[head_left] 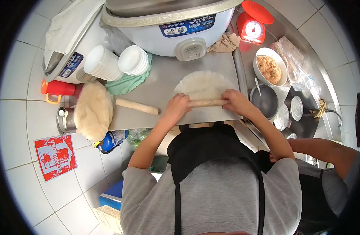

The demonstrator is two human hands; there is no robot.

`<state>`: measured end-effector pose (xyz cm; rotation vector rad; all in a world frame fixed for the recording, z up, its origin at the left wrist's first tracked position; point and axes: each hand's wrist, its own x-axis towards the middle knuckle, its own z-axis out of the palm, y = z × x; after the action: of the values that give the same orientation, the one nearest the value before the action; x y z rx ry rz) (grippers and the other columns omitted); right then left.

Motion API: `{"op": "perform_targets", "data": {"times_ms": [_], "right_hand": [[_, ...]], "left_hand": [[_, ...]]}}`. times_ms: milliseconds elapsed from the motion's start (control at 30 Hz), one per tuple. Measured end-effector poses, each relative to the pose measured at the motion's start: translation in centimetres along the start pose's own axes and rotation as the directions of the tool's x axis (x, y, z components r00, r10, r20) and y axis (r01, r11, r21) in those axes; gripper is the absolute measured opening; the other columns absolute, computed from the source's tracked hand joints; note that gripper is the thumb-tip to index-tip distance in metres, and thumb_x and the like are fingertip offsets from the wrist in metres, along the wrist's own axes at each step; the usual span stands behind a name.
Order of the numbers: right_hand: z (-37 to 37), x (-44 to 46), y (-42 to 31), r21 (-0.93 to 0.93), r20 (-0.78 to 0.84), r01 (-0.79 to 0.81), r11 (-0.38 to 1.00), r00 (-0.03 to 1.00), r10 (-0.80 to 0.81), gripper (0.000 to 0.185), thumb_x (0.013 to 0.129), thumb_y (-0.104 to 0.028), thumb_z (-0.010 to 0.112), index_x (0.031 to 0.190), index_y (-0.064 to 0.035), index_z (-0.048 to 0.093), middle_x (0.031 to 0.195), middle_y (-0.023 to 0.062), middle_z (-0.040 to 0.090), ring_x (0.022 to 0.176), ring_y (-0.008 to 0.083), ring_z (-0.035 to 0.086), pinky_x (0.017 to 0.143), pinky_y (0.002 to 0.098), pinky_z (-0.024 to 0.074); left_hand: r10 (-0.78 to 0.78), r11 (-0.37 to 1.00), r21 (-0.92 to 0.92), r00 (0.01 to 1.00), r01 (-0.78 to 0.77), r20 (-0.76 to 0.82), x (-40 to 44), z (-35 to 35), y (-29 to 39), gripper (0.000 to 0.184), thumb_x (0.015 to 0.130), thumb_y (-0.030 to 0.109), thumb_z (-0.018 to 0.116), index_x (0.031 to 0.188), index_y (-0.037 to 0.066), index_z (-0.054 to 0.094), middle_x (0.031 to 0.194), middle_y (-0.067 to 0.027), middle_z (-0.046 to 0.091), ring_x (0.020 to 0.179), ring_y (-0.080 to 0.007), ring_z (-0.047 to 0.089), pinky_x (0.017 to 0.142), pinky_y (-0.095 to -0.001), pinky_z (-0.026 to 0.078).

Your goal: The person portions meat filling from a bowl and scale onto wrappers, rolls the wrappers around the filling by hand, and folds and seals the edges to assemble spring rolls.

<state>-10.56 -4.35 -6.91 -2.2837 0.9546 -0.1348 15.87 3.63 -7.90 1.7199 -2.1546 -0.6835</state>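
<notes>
While the rolling pin [206, 103] is lying across the flattened dough [203, 84] on the desk [164, 74], the left hand [179, 105] and right hand [236, 102] are holding its ends.
Their fingers are clamping the pin, probably stiff; the dough is looking soft and floppy (its thin edges are probably risking tears), so broad support underneath is likely suiting it best.

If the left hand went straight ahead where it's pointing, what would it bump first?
Probably the flat dough, just ahead of the left hand, which is on the rolling pin. It might pass above; height is unclear.
</notes>
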Motion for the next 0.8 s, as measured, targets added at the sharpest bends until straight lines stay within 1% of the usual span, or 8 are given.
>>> {"op": "perform_targets", "data": {"times_ms": [167,333,433,467,533,633,733,800], "right_hand": [[0.1,-0.3,0.3,0.01,-0.004,0.014,1.0,1.0,-0.014,0.025,0.066,-0.01,0.073,0.086,-0.0036,0.06,0.088,0.0115,0.057,0.09,0.0314,0.056,0.079,0.0408,0.0462],[0.7,-1.8,1.1,0.054,-0.172,0.098,0.994,0.981,-0.088,0.03,0.069,-0.013,0.073,0.096,-0.0051,0.062,0.093,0.0105,0.057,0.089,0.0309,0.056,0.079,0.039,0.0467],[1.5,-2.3,0.0,-0.069,-0.351,0.203,0.977,0.912,-0.214,0.032,0.07,-0.014,0.072,0.099,-0.0056,0.062,0.096,0.0093,0.057,0.09,0.0288,0.056,0.079,0.0375,0.0469],[1.9,-2.2,-0.7,-0.133,-0.411,0.238,0.962,0.87,-0.272,0.033,0.07,-0.014,0.072,0.1,-0.0056,0.062,0.097,0.0087,0.058,0.09,0.0279,0.056,0.079,0.0371,0.047],[3.3,-1.9,-1.6,-0.233,-0.406,0.265,0.936,0.847,-0.341,0.029,0.071,-0.013,0.071,0.098,-0.0054,0.063,0.096,0.008,0.058,0.09,0.026,0.057,0.078,0.0364,0.0469],[4.1,-1.3,-1.9,-0.304,-0.445,0.282,0.91,0.803,-0.398,0.024,0.072,-0.01,0.068,0.095,-0.0045,0.063,0.093,0.007,0.058,0.088,0.024,0.057,0.076,0.0355,0.0467],[4.3,-1.1,-1.4,-0.303,-0.458,0.276,0.912,0.797,-0.394,0.025,0.072,-0.011,0.07,0.095,-0.0044,0.063,0.093,0.007,0.058,0.087,0.024,0.058,0.075,0.0353,0.0468],[4.2,-0.9,-1.3,-0.286,-0.462,0.268,0.92,0.802,-0.378,0.025,0.071,-0.011,0.071,0.094,-0.0046,0.064,0.094,0.0068,0.059,0.086,0.0236,0.058,0.074,0.035,0.047]], "left_hand": [[-0.055,0.997,-0.054,0.998,0.053,-0.031,-0.8,-0.8,-0.6,0.027,0.063,0.014,0.076,0.082,0.002,0.061,0.089,-0.0141,0.06,0.092,-0.0341,0.057,0.077,-0.0432,0.047],[-0.137,0.987,-0.08,0.991,0.136,0.0,-1.7,-1.7,-1.8,0.029,0.062,0.016,0.077,0.08,0.002,0.06,0.091,-0.0142,0.06,0.093,-0.0347,0.056,0.076,-0.0431,0.046],[-0.084,0.995,0.052,0.994,0.088,-0.075,-2.1,-1.6,-1.5,0.036,0.06,0.017,0.078,0.088,0.002,0.061,0.099,-0.0141,0.059,0.096,-0.0334,0.055,0.079,-0.0421,0.045],[-0.016,0.998,0.062,0.988,0.026,-0.154,-2.0,-1.4,-1.0,0.037,0.062,0.017,0.077,0.092,0.003,0.06,0.102,-0.0138,0.058,0.098,-0.0326,0.054,0.08,-0.0417,0.044],[0.121,0.99,0.102,0.946,-0.094,-0.302,-1.9,-0.9,1.2,0.042,0.065,0.015,0.075,0.102,0.003,0.059,0.108,-0.0131,0.056,0.101,-0.0309,0.054,0.082,-0.0407,0.043],[0.305,0.952,0.132,0.901,-0.277,-0.31,-1.4,3.1,3.3,0.043,0.073,0.01,0.065,0.114,0.002,0.056,0.114,-0.0124,0.054,0.106,-0.029,0.053,0.087,-0.0396,0.042],[0.278,0.955,0.184,0.914,-0.231,-0.297,-0.8,5.1,3.6,0.041,0.077,0.006,0.055,0.118,0.0,0.054,0.115,-0.012,0.053,0.109,-0.0291,0.052,0.091,-0.0385,0.041],[0.274,0.958,0.181,0.9,-0.224,-0.338,-0.6,5.6,3.3,0.039,0.077,0.006,0.057,0.116,0.0,0.055,0.113,-0.0118,0.055,0.107,-0.0287,0.053,0.089,-0.0376,0.043]]}}
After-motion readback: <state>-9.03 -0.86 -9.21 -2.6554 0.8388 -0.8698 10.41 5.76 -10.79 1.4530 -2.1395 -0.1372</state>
